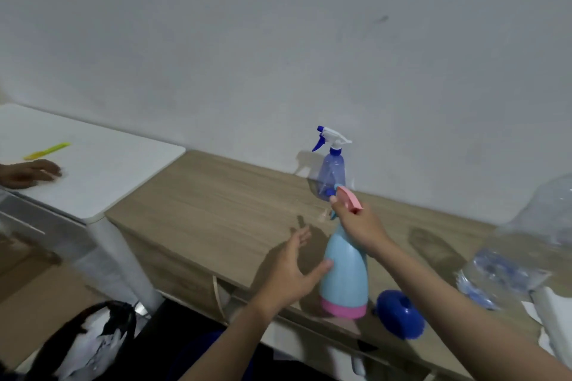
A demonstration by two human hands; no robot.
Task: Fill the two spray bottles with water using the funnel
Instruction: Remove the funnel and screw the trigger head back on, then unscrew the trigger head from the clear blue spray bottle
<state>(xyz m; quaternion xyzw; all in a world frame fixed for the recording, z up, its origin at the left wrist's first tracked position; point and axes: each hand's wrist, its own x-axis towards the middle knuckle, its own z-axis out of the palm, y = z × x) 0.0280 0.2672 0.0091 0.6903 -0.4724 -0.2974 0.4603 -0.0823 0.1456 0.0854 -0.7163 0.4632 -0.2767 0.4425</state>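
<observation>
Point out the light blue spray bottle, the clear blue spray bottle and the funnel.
light blue spray bottle (343, 269): head view, on its body.
clear blue spray bottle (331, 171): head view, on its see-through body.
funnel (399, 312): head view, on its blue cone.

Single head cam, looks fwd-down, close over wooden counter (216, 210), tilted.

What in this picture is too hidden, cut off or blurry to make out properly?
- Head view: the light blue bottle's neck and cap are hidden by the right hand.
- The big clear water jug is cut off by the right edge.
- Water level in the clear blue bottle: too small to tell.
- The black and white bag, lower left, is blurred.
</observation>
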